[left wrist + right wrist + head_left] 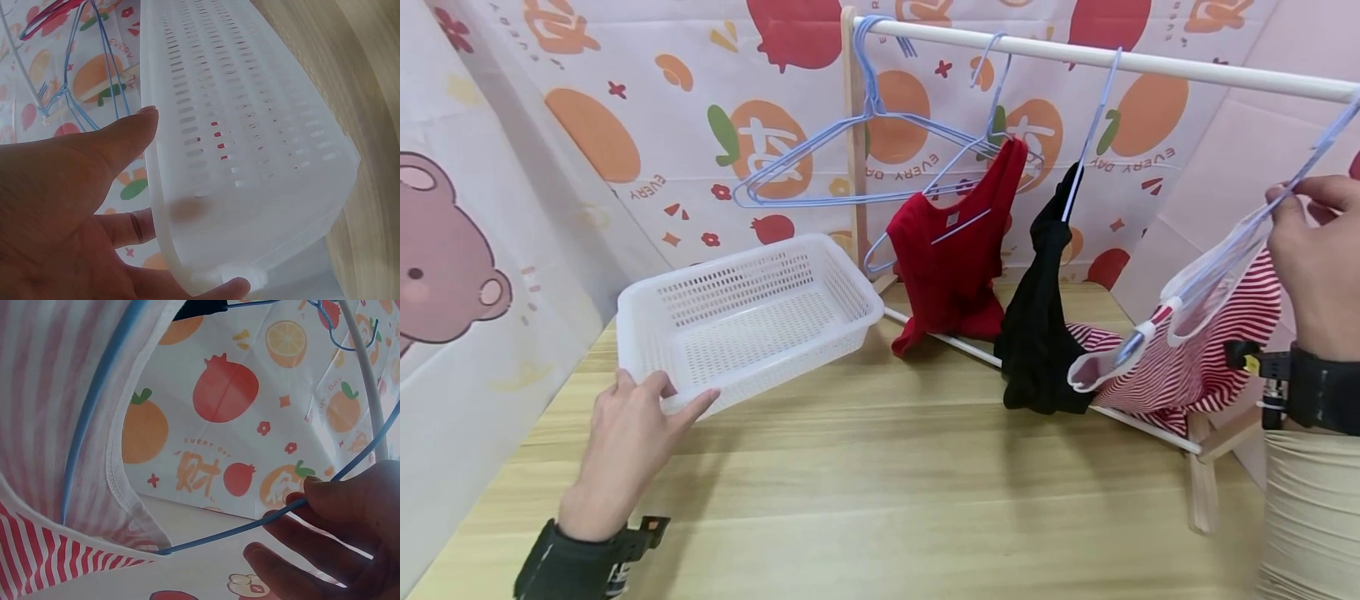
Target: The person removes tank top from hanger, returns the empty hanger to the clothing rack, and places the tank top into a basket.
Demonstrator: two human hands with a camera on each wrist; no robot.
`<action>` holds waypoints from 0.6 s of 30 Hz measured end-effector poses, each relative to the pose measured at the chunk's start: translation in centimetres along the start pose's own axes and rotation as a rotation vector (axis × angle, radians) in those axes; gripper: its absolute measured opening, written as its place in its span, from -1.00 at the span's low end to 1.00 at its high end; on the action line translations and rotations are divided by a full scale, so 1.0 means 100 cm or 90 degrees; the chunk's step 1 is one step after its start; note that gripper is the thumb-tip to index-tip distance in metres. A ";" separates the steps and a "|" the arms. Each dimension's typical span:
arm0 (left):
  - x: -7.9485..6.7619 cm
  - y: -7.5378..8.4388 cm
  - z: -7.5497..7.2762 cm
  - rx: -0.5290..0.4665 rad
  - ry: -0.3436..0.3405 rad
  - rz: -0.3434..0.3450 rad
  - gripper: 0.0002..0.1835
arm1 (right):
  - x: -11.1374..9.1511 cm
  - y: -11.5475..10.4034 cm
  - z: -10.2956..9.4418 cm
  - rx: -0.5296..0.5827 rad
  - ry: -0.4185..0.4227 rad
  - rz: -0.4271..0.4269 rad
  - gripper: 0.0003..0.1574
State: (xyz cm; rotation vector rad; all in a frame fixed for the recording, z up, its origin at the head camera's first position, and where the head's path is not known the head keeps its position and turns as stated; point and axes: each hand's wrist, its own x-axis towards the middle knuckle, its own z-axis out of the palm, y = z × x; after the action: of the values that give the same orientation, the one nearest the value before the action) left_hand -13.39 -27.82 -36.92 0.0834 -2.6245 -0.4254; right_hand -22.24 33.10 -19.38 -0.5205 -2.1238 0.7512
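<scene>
My left hand point(632, 433) grips the near left corner of a white perforated plastic basket point(850, 329), whose inside shows bare. In the left wrist view, the thumb and fingers point(128, 228) lie either side of its rim. At the far right, my right hand point(1318, 258) pinches a blue wire hanger point(1318, 146) hooked over the rack's rail. A red-and-white striped sleeveless top point(1202, 367) with white edging hangs on it. The right wrist view shows the hanger wire point(231, 533) between thumb and fingers, running into the striped top point(69, 544).
A white rail point(1045, 50) on a wooden stand crosses the back right. From it hang several bare blue hangers point(820, 154), a red sleeveless top point(951, 250) and a black garment point(1041, 325). Patterned cloth point(700, 75) lines the back of the wooden table point(880, 500).
</scene>
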 end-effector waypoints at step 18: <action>-0.001 0.000 0.001 -0.007 -0.005 -0.011 -0.43 | 0.027 0.007 0.013 0.051 0.086 -0.046 -0.52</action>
State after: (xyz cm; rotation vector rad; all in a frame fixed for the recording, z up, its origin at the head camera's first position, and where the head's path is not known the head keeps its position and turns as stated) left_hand -13.33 -27.82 -37.02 0.1009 -2.6305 -0.4476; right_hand -24.82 34.74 -18.97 -0.4365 -1.9686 0.7360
